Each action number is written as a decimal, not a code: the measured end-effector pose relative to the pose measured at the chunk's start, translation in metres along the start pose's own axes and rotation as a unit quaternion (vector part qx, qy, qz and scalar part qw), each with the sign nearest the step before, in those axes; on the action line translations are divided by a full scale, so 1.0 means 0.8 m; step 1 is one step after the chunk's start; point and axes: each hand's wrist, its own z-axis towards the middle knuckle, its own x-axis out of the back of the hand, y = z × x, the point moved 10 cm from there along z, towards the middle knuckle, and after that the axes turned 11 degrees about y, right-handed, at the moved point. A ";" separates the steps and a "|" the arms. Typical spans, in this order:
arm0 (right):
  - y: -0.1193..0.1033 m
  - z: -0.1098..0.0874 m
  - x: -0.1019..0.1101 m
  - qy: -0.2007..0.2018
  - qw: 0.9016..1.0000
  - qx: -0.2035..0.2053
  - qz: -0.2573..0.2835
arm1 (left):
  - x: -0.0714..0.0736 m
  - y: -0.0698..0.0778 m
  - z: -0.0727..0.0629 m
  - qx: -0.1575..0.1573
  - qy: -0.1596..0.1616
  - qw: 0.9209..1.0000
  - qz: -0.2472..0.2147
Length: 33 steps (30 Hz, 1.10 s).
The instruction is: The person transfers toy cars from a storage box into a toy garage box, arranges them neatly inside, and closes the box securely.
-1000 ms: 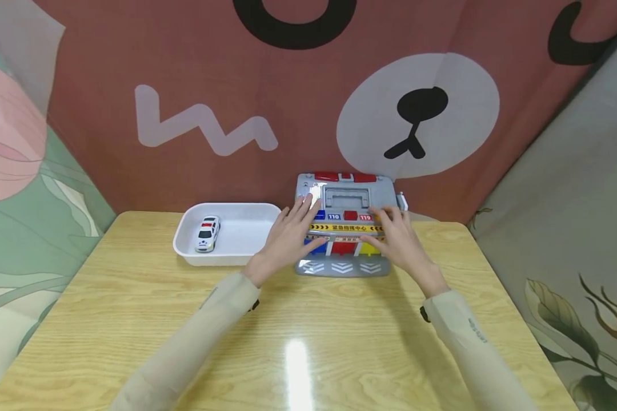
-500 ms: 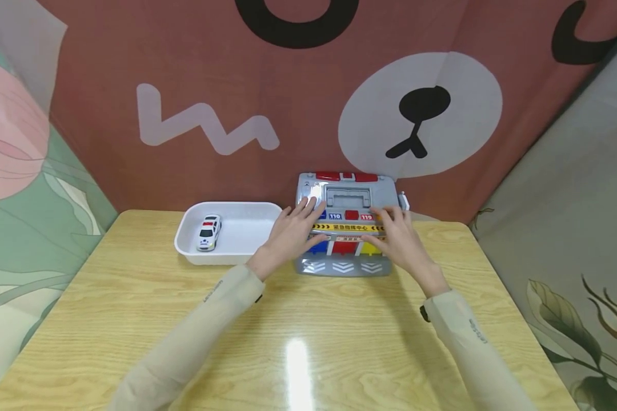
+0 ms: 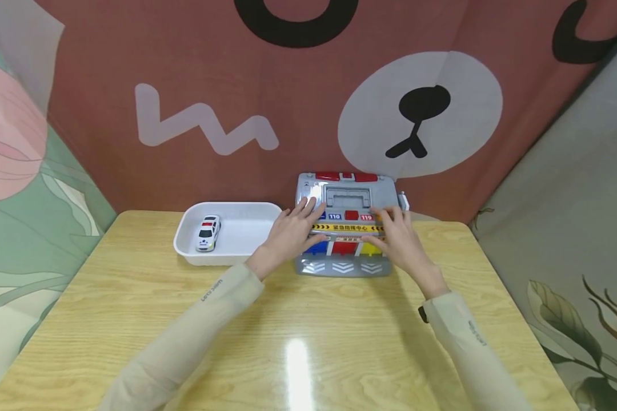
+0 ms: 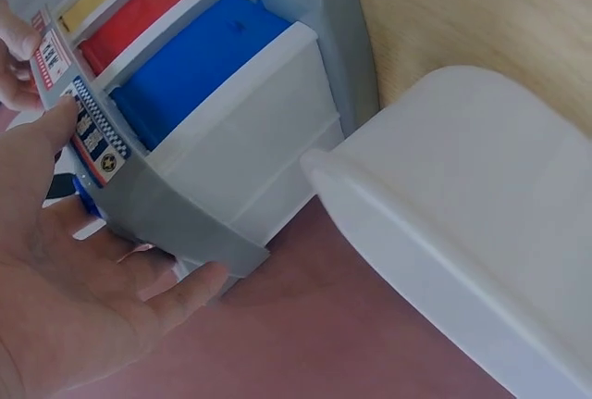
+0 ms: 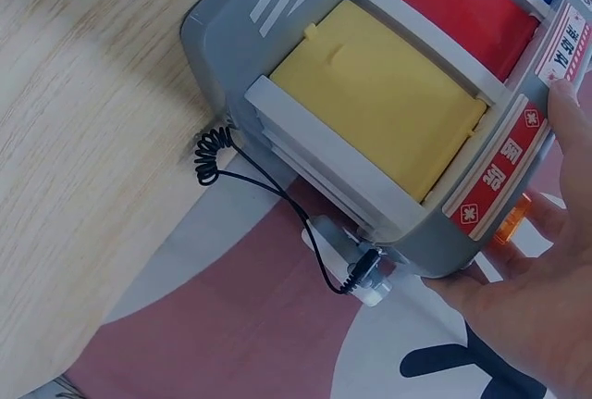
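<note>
A grey toy garage [image 3: 343, 266], with blue, red and yellow doors, stands against the wall cloth. My left hand [image 3: 291, 229] rests on its left top part with fingers spread and fairly straight. In the left wrist view, the thumb of my left hand [image 4: 88, 288] touches the front sign above the blue door [image 4: 199, 66]. At the garage's right side, my right hand [image 3: 405, 242] holds the upper front ledge, fingers bent over the top and thumb on the front. The right wrist view shows that thumb beside a red sign [image 5: 499, 169] above the yellow door [image 5: 375, 93]. Some fingertips are hidden.
Left of the garage sits a white tray [image 3: 236, 260] with a white toy police car [image 3: 207, 234] inside. A small white handset [image 5: 338, 249] hangs on the garage's right side, with a black coiled cord [image 5: 213, 154]. Printed cloth [image 3: 308, 103] borders the wooden table [image 3: 257, 342].
My left hand has shifted slightly right over the garage's top between the first frame and now. My right hand, the garage, the tray and the car have stayed put.
</note>
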 end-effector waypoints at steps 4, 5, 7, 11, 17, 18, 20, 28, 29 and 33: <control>0.000 0.001 0.001 0.007 1.000 0.005 -0.001 | 0.001 -0.002 0.002 0.018 -0.010 0.999 -0.025; 0.001 0.001 0.002 0.007 1.000 0.005 -0.001 | 0.001 -0.001 0.003 0.020 -0.014 0.999 -0.028; 0.002 0.001 0.003 0.006 1.000 0.003 -0.003 | -0.001 -0.001 0.003 0.021 -0.021 0.999 -0.028; 0.003 0.000 0.002 -0.002 1.000 -0.005 -0.005 | -0.004 -0.001 0.002 0.020 -0.022 0.999 -0.026; 0.001 0.000 0.001 -0.010 1.000 -0.002 -0.008 | -0.004 -0.002 -0.002 0.023 -0.010 0.999 -0.033; 0.000 0.000 0.000 -0.012 1.000 0.000 -0.008 | -0.004 -0.003 -0.003 0.024 -0.010 0.999 -0.033; -0.001 -0.001 -0.001 -0.015 1.000 0.002 -0.009 | -0.003 -0.003 -0.005 0.026 -0.009 0.999 -0.037; -0.002 -0.001 -0.001 -0.012 1.000 0.004 -0.014 | 0.000 -0.002 -0.009 0.026 0.015 0.998 -0.057; -0.001 -0.001 -0.002 -0.013 1.000 0.002 -0.017 | 0.000 -0.002 -0.010 0.025 0.017 0.998 -0.060; 0.001 -0.002 -0.005 -0.022 0.999 0.002 -0.029 | -0.001 -0.005 -0.012 0.032 0.021 0.997 -0.074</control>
